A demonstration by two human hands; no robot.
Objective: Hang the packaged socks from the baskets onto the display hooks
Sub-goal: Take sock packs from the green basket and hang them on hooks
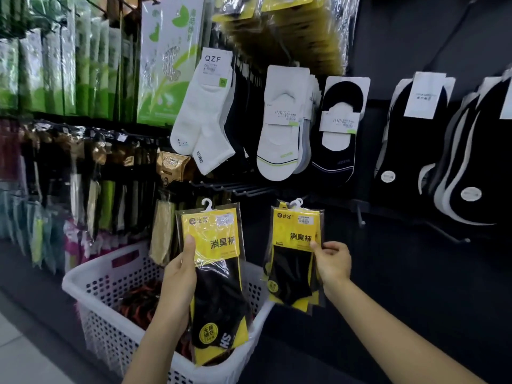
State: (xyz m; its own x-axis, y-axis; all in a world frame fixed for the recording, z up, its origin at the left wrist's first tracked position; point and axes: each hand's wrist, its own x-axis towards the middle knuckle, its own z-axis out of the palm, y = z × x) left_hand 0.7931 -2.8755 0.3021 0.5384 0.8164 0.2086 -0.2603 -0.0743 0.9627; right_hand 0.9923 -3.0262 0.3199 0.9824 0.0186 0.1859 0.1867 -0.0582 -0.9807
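lower left: white basket on floor | lower centre: left hand grips yellow-black sock pack over the basket | right of centre: second sock pack just under display hooks, right hand pinching its edge

I see white QZF ankle socks hanging upper centre, w/ white no-show socks just to their right, then black no-show socks. Green-and-white boxes fill the top-left rack, gold-wrapped packs below them. Black wall panel at right, pale floor tile bottom-left.
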